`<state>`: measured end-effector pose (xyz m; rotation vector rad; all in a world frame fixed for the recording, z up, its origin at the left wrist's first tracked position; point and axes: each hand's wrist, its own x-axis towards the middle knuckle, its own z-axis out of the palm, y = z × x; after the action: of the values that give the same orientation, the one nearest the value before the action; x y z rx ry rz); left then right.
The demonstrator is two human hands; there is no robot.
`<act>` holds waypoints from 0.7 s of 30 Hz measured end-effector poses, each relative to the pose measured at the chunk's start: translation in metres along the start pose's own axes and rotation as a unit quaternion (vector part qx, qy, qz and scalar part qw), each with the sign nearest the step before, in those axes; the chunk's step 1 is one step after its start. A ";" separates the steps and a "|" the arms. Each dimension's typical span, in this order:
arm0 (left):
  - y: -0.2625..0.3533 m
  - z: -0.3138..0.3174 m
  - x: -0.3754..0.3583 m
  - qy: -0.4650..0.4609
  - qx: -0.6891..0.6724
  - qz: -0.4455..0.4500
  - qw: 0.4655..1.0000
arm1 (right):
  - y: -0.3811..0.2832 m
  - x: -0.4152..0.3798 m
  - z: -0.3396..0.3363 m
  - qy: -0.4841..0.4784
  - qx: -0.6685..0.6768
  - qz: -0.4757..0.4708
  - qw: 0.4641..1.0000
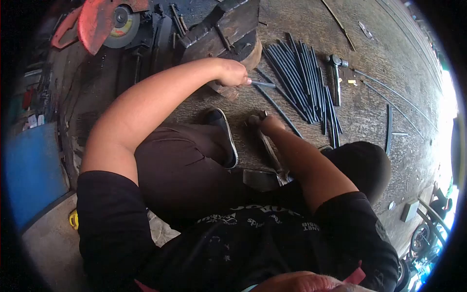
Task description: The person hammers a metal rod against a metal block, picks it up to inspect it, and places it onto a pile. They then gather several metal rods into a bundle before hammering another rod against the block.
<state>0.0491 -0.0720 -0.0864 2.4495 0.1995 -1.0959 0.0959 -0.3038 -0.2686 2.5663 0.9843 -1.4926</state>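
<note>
Over the floor, left hand [233, 73] fingers clench a rod [263, 83]; right hand [260, 121] grips a hammer [270, 151].

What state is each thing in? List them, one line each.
left hand: closed around the end of a dark rod
right hand: gripping a tool on the floor; grip hidden
rod bundle: lying loose on the floor
hammer: lying flat, untouched
cut-off saw: blade guard raised
</note>
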 end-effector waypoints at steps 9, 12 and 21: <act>-0.002 -0.040 -0.040 0.336 -0.192 0.046 0.921 | 0.010 0.002 0.045 -0.054 -0.077 -0.062 0.994; 0.000 -0.064 -0.064 0.354 -0.229 0.012 0.907 | -0.015 -0.028 0.005 -0.034 -0.014 -0.048 0.998; -0.032 -0.075 -0.082 0.473 -0.120 -0.041 0.872 | -0.028 -0.009 -0.040 0.023 -0.130 -0.184 0.974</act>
<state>0.0345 -0.0059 0.0065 2.5359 0.6884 0.1989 0.1089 -0.2735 -0.2318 2.3329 1.6142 -1.2622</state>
